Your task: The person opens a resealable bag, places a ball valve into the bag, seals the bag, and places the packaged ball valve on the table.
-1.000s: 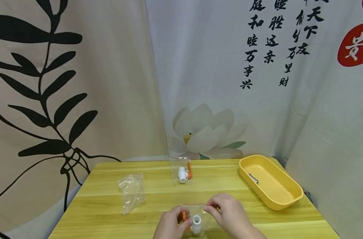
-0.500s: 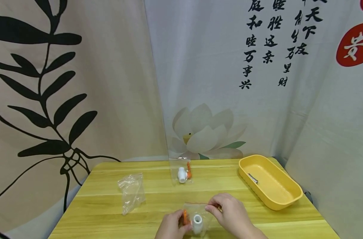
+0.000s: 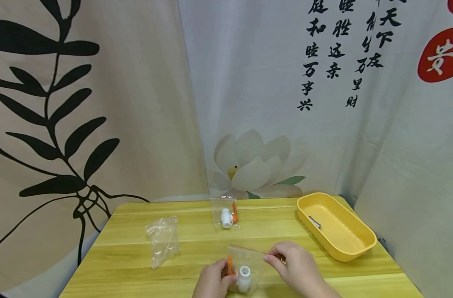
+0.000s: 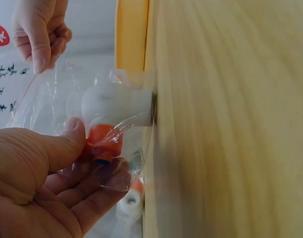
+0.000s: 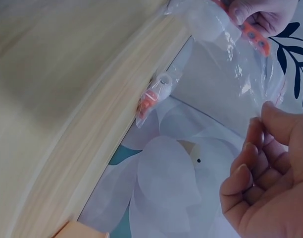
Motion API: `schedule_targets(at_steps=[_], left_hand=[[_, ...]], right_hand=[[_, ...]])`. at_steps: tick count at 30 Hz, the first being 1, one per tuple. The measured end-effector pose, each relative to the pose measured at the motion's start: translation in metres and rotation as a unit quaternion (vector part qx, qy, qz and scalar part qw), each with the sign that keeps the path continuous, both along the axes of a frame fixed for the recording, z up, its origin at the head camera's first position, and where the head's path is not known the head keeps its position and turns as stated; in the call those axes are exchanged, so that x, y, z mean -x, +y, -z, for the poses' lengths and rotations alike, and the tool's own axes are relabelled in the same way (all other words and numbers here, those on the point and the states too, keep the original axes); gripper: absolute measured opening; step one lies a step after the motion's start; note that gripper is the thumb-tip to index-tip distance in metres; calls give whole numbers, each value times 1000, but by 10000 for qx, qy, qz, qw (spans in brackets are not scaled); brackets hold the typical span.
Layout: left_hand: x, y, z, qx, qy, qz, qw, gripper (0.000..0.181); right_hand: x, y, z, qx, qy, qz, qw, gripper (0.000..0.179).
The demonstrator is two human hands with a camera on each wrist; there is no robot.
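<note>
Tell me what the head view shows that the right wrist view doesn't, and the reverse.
Head only: the empty bag, the writing, the red seals and a grey piece in the tray.

Right wrist only: dark spots on the orange part and the palm side of the right hand.

Both: the two hands on the held bag, with the orange part and white fitting inside; the second bag; the plant and lotus prints. Right wrist catches apparently just the tray's corner.

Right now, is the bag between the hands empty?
No, the clear bag has contents: a white fitting and an orange part show through it.
</note>
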State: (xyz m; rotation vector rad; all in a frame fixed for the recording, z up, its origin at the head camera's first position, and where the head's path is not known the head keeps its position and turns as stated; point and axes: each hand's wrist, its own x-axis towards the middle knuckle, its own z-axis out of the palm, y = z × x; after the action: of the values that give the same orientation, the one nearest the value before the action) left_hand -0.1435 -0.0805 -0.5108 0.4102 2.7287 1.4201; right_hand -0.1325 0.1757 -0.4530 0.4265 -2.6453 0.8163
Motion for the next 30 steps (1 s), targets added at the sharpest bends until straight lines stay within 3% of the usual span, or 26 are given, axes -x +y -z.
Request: schedule_targets(at_steps=[12,18,26,30], left_hand=[[5,-12,-1,-105,-116,-364,9992,15],[10,-28,0,-272,-323,-502,9978,19],[18,-45,-2,-280,-664,-906,9933,42],[22,-52,0,-448,-608,-987,9922,36]], right_hand=[[-10,22,4,168,-55,91,9998,20],[-11,33,9,137,-281,-186,9993,18],[-11,42,15,169,-471,-676,9965,16],[-10,44,18,151,-435,-691,9965,15]])
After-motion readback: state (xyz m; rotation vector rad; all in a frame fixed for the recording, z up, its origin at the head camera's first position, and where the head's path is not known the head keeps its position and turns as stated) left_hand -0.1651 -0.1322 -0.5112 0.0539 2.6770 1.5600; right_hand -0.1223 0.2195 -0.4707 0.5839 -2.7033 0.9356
